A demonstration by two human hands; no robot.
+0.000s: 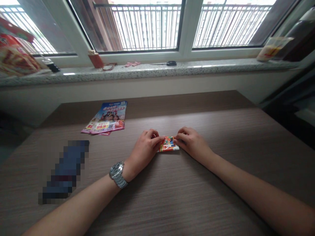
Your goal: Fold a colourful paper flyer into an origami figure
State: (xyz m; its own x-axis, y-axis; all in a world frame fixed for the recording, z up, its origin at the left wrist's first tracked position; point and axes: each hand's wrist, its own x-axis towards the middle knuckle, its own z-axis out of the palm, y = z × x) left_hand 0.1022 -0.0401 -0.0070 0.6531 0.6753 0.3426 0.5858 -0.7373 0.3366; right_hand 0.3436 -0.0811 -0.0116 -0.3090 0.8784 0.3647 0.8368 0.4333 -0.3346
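A small, glossy piece of printed paper (168,144), red, yellow and blue with a white strip along its near edge, lies on the table in front of me. It looks folded, though its layers are hard to make out. My left hand (149,144) has its thumb and fingers closed at the left end of it. At the opposite end, the bent thumb and fingers of my right hand (190,141) pinch the upper right corner. Fingertips cover both ends of the paper. A metal watch (118,173) is on my left wrist.
Printed leaflets (110,116) overlap at the back left of the wooden table (192,196). A pixelated dark oblong (67,168) lies left of my forearm. On the stone sill (142,72) are scissors (169,63), a red-brown object (95,59), a food bag (17,55) and a plastic cup (273,49).
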